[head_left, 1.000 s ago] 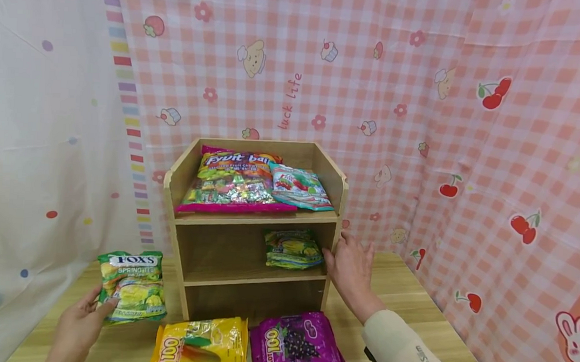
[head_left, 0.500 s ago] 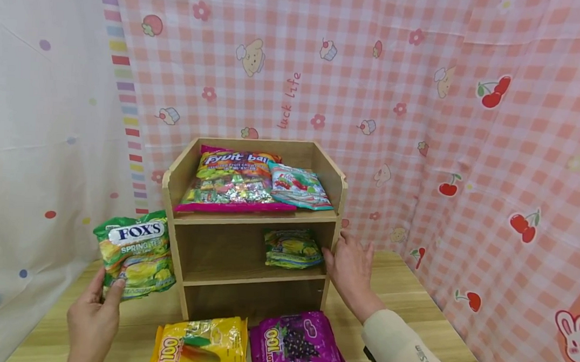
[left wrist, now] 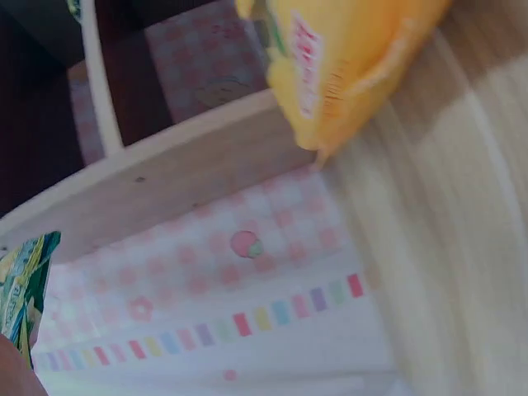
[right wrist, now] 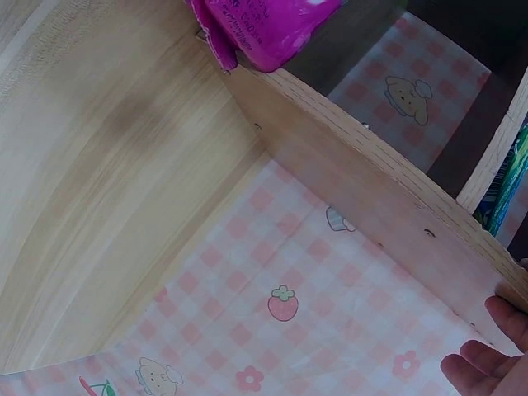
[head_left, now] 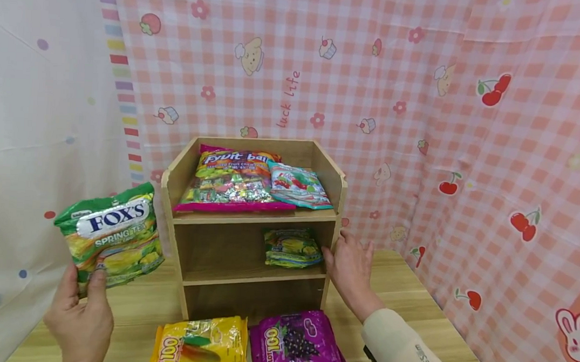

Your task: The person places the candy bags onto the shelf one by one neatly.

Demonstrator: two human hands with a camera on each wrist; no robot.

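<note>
My left hand (head_left: 82,318) pinches a green bag of FOX'S Spring Tea candy (head_left: 117,238) by its lower edge, thumb in front. The bag is raised and tilted, left of a small wooden shelf unit (head_left: 254,280). A corner of that candy bag (left wrist: 23,289) shows at the left of the left wrist view. My right hand (head_left: 351,273) holds the unit's right side panel, thumb at the front edge and fingers outside. A fingertip touches the panel's outer face (right wrist: 396,223) in the right wrist view. Another green candy bag (head_left: 293,249) lies on the middle shelf, at the right.
On the top shelf lie a large fruit chew bag (head_left: 236,181) and a smaller light-blue candy bag (head_left: 299,187). A yellow candy bag (head_left: 202,344) and a purple grape candy bag (head_left: 297,343) stand before the bottom shelf. Patterned cloth (head_left: 395,99) hangs behind the wooden table (head_left: 401,304).
The left hand has lifted the green candy bag from low beside the unit, tilting it and bringing it closer to me. My right hand stays at the side panel.
</note>
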